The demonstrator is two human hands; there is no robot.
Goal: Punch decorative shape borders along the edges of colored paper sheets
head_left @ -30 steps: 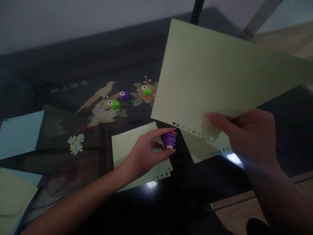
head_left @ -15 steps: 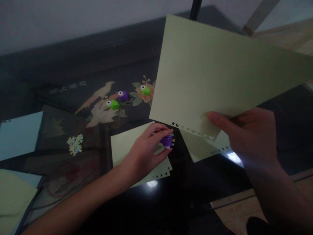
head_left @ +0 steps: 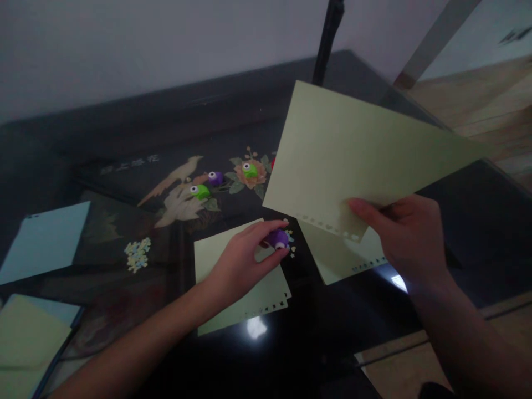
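My left hand (head_left: 233,266) has its thumb and fingers around a small purple paper punch (head_left: 279,239), just above the table. Beneath this hand lies a pale yellow-green sheet (head_left: 236,305) with small shapes punched along its near edge. Tiny paper cutouts (head_left: 293,250) lie beside the punch. In my right hand (head_left: 415,233) a large pale yellow-green paper (head_left: 357,149) is pinched between thumb and fingers, raised and tilted. Punched shapes run along its lower edge. Another punched sheet (head_left: 332,257) lies partly hidden under the raised paper.
On the dark glossy table (head_left: 332,327) stand two green punches (head_left: 200,192) and another purple punch (head_left: 215,178). A red thing is mostly hidden behind the raised paper. A cutout pile (head_left: 137,254), a blue sheet (head_left: 50,241) and yellow paper (head_left: 31,343) lie left.
The view has shifted, so the table sits lower in the picture. The purple punch has turned in my left fingers, its white part now facing nearer me. My right hand still holds the paper.
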